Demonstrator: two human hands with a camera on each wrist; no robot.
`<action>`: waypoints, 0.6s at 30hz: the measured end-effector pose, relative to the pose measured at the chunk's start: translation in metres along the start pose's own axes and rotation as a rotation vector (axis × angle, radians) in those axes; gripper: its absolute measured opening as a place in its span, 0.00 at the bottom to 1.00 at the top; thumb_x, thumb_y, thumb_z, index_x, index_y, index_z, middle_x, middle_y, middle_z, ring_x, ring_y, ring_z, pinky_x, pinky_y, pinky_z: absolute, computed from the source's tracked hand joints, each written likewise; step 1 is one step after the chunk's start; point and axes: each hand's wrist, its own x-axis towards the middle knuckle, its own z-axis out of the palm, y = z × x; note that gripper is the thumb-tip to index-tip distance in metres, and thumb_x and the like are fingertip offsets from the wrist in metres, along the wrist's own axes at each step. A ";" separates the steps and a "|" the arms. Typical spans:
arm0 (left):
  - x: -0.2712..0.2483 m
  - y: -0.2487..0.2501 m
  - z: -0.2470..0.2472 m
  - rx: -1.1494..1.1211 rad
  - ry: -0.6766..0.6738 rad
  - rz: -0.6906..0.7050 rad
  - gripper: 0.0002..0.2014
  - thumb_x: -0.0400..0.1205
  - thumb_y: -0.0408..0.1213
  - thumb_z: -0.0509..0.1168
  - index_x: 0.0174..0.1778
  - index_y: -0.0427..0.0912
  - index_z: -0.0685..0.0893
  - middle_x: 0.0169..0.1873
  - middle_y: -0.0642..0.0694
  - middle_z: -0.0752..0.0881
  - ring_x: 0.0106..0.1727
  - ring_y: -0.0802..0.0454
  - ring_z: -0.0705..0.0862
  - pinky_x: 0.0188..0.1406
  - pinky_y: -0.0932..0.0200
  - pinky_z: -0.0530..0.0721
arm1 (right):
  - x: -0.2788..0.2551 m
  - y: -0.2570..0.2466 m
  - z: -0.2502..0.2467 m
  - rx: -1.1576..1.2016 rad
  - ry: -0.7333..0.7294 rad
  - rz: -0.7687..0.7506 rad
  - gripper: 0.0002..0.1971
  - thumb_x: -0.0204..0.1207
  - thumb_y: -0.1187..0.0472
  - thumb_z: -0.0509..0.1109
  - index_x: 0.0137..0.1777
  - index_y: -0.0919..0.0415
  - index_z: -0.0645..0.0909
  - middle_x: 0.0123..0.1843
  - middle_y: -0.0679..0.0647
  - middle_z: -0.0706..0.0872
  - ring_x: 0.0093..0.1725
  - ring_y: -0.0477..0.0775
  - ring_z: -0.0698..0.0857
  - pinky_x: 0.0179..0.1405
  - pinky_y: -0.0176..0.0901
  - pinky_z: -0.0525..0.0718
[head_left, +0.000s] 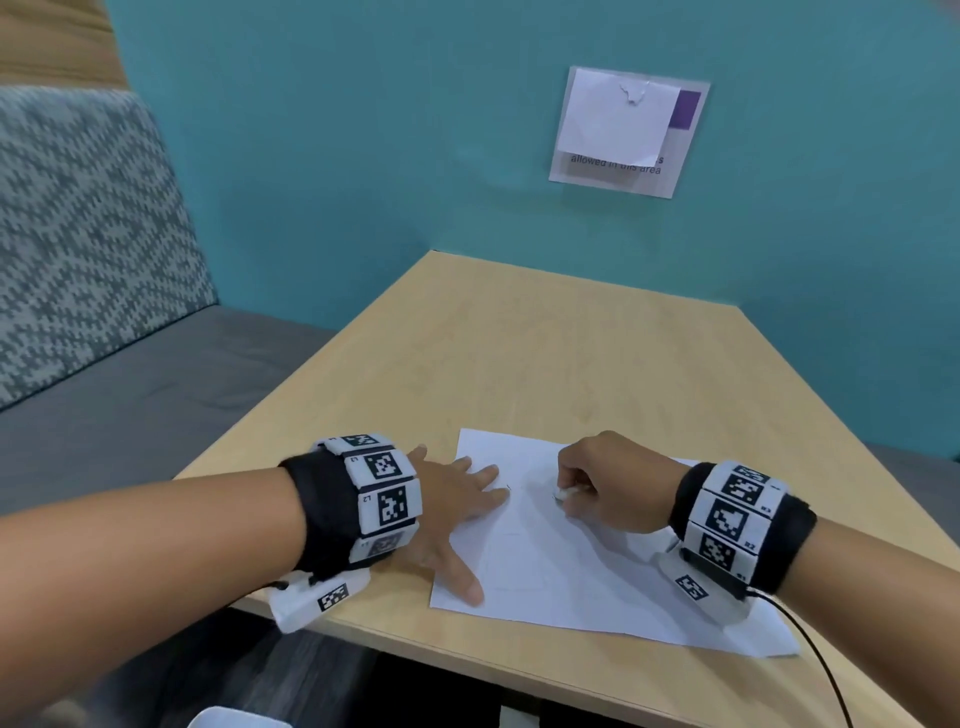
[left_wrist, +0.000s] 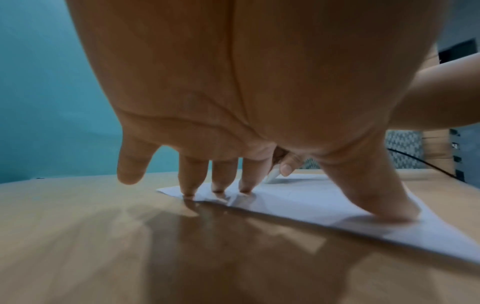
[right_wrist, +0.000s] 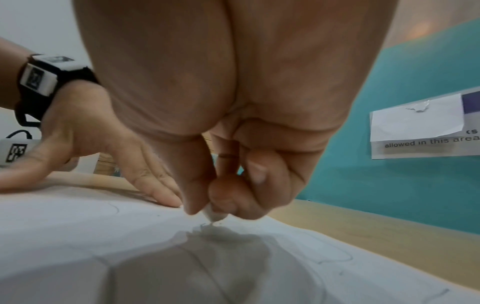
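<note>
— On the wooden table (head_left: 519, 353), close to its near edge, what is lying?

— One sheet of paper (head_left: 571, 582), lying flat. Both hands are on it.

— How are the hands?

— The left hand (head_left: 452, 499) is spread wide. Its fingers (left_wrist: 218, 181) are straight, and the fingertips and the thumb press on the left border of the sheet, I think so that it does not slide. The right hand (head_left: 608, 483) is curled. It pinches a small white piece between the thumb and the first fingers. It looks to me like an eraser (right_wrist: 214, 215). Its tip touches the paper in the far half of the sheet, just beside the left fingertips.

— And how much of the rubbing out is done?

— By my judgement, only a little. Short dark marks (right_wrist: 205, 225) are directly under the eraser, so this spot is not clean yet. Thin pencil lines (right_wrist: 335, 261) run over many other parts of the sheet, also nearer to the person. They are pale, but I cannot tell if that comes from rubbing or from light drawing. Most of the sheet seems left to do.
</note>
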 end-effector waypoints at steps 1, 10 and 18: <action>-0.001 -0.001 0.003 -0.004 -0.003 0.002 0.55 0.76 0.71 0.64 0.88 0.55 0.38 0.87 0.55 0.37 0.88 0.52 0.38 0.82 0.29 0.41 | -0.001 -0.002 -0.001 0.015 0.014 -0.012 0.02 0.75 0.59 0.69 0.41 0.54 0.79 0.36 0.44 0.80 0.37 0.51 0.79 0.39 0.42 0.79; 0.017 -0.009 0.012 -0.040 0.034 0.022 0.57 0.73 0.74 0.64 0.86 0.59 0.33 0.86 0.55 0.32 0.87 0.48 0.34 0.80 0.23 0.41 | -0.003 -0.038 0.003 0.036 -0.058 -0.116 0.06 0.75 0.59 0.67 0.47 0.57 0.84 0.41 0.49 0.87 0.39 0.50 0.81 0.45 0.44 0.83; 0.020 -0.010 0.014 -0.060 0.041 0.039 0.56 0.74 0.72 0.65 0.86 0.63 0.33 0.86 0.54 0.31 0.87 0.45 0.33 0.78 0.21 0.40 | 0.004 -0.047 0.002 0.008 -0.145 -0.173 0.01 0.75 0.60 0.68 0.42 0.53 0.80 0.35 0.42 0.80 0.33 0.41 0.76 0.39 0.37 0.76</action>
